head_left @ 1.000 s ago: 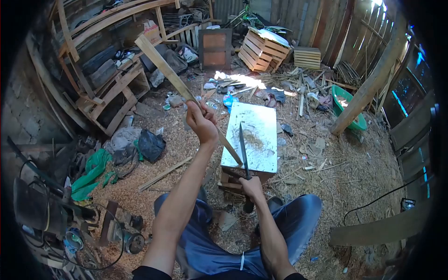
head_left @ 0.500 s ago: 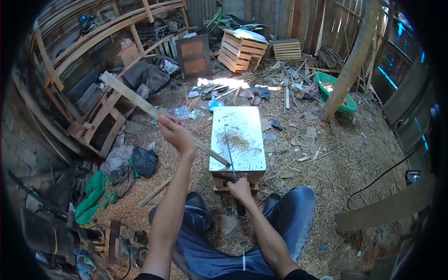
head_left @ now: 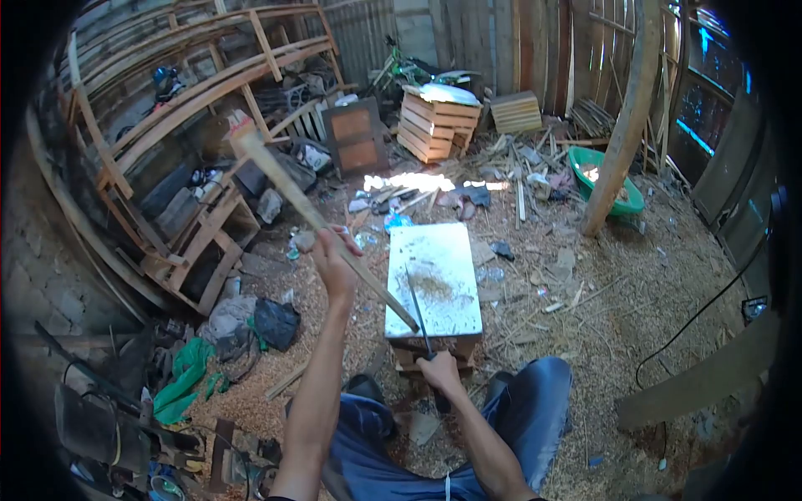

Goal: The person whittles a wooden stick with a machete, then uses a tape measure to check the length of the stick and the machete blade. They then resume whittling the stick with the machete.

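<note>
knees apart at white tabletop (head_left: 455, 250), you grip wooden stick (head_left: 288, 185) in left hand (head_left: 335, 265), slanting, lower end over tabletop's near edge; right hand (head_left: 439, 372) clasps knife (head_left: 418, 313), just beside stick, contact unclear. step in hand looks like knife work on stick; next move likely calls for steady stick, controlled stroke.

Slanted wooden strip (head_left: 288, 187) beside knife (head_left: 415, 299)
</note>
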{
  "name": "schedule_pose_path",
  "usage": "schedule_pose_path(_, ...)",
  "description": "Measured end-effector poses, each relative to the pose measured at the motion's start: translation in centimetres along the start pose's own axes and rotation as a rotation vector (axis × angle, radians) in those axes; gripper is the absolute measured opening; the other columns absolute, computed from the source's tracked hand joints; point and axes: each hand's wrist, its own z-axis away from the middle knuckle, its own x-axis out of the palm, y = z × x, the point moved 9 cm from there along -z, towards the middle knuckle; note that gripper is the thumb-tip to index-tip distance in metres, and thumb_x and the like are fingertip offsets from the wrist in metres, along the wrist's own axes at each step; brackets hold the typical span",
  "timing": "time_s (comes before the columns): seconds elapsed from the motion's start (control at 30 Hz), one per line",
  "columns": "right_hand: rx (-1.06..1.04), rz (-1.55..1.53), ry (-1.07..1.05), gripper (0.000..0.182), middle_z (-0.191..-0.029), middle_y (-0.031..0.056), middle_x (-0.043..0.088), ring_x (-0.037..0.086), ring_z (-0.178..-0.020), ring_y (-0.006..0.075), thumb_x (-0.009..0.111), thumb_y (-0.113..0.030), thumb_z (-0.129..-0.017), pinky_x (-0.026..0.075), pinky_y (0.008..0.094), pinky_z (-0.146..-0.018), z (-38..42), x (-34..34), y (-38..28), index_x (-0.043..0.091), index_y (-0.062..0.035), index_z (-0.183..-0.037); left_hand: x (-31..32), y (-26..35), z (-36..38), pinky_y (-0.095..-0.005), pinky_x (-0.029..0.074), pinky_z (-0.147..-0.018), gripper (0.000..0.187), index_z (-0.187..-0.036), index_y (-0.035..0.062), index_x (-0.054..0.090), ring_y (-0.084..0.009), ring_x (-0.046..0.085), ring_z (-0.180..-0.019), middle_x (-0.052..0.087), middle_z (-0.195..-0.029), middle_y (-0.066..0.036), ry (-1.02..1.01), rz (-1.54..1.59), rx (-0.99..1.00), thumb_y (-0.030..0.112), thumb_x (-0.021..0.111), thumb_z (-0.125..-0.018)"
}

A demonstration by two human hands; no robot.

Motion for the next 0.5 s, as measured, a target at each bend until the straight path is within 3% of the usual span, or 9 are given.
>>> schedule_pose_path(0.07,0.041,0.001,-0.064,0.044,-0.068,0.0217,0.064,0.066,-0.072,0.0333,0.064,-0.037,-0.07,0.051,0.0392,-0.065,0.9,-1.7,-1.6,0.064,0.0072,-0.071,1.9,-0.8,-0.1,-0.0253,0.044,-0.059,0.039,-0.1,0.004,0.048,-0.0118,0.052,-0.063,0.052,-0.071,-0.003,-0.144,-0.08,-0.018,0.039,0.029,-0.1)
schedule_pose_path(0.17,0.017,-0.034,0.046,0.044,-0.064,0.0191,0.064,0.066,-0.066,0.0309,0.064,-0.038,-0.072,0.05,0.038,-0.062,1.6,-6.4,-6.1,0.065,0.0055,-0.071,3.4,-5.3,0.9,-0.0274,0.047,-0.063,0.034,-0.104,0.0009,0.049,-0.0139,0.057,-0.067,0.059,-0.076,-0.006,-0.327,-0.172,-0.092,0.03,0.033,-0.1)
schedule_pose_path(0.2,-0.044,-0.092,0.12,0.042,-0.056,0.0146,0.061,0.064,-0.057,0.0258,0.065,-0.037,-0.074,0.049,0.0366,-0.057,-1.8,-5.6,-3.9,0.064,0.0042,-0.067,3.9,-6.9,1.1,-0.0283,0.047,-0.064,0.031,-0.104,0.0002,0.049,-0.0144,0.058,-0.068,0.06,-0.076,-0.006,-0.376,-0.237,-0.085,0.027,0.035,-0.099)
schedule_pose_path(0.23,-0.107,-0.056,0.169,0.038,-0.05,0.0105,0.057,0.06,-0.048,0.0205,0.065,-0.033,-0.075,0.047,0.0347,-0.05,-0.8,-8.9,-7.3,0.062,0.0025,-0.062,4.3,-7.8,1.5,-0.0292,0.047,-0.064,0.028,-0.104,-0.0004,0.05,-0.015,0.059,-0.069,0.061,-0.077,-0.007,-0.423,-0.306,-0.08,0.024,0.037,-0.098)
schedule_pose_path(0.3,-0.138,-0.143,0.167,0.037,-0.049,0.0101,0.057,0.06,-0.047,0.0193,0.065,-0.031,-0.077,0.047,0.0333,-0.048,-1.9,-12.6,-10.3,0.061,0.0022,-0.059,4.7,-10.2,2.7,-0.0294,0.048,-0.066,0.024,-0.107,-0.0014,0.049,-0.0161,0.06,-0.072,0.061,-0.078,-0.009,-0.563,-0.514,-0.152,0.018,0.041,-0.095)
schedule_pose_path(0.43,-0.339,0.014,0.377,0.036,-0.052,0.0143,0.058,0.061,-0.049,0.0231,0.064,-0.03,-0.076,0.047,0.035,-0.05,-3.0,-20.0,-14.9,0.061,0.0043,-0.064,4.4,-13.8,4.1,-0.0305,0.05,-0.068,0.027,-0.112,-0.0034,0.051,-0.0172,0.063,-0.076,0.062,-0.08,-0.011,-0.703,-0.685,-0.179,0.012,0.046,-0.09)
schedule_pose_path(0.47,-0.41,0.059,0.454,0.033,-0.054,0.0155,0.059,0.061,-0.051,0.0277,0.064,-0.028,-0.076,0.048,0.0361,-0.053,-3.2,-21.0,-14.9,0.062,0.004,-0.066,3.9,-15.1,4.4,-0.0313,0.051,-0.069,0.03,-0.114,-0.0036,0.053,-0.0171,0.064,-0.076,0.063,-0.083,-0.012,-0.689,-0.621,-0.296,0.014,0.048,-0.091)
schedule_pose_path(0.5,-0.478,0.104,0.528,0.03,-0.056,0.0167,0.06,0.061,-0.054,0.0322,0.064,-0.026,-0.075,0.048,0.0372,-0.055,-2.8,-21.9,-15.1,0.064,0.0036,-0.068,3.9,-14.7,4.1,-0.0315,0.051,-0.067,0.028,-0.112,-0.0023,0.054,-0.0178,0.064,-0.074,0.063,-0.083,-0.012,-0.659,-0.642,-0.287,0.015,0.049,-0.09)
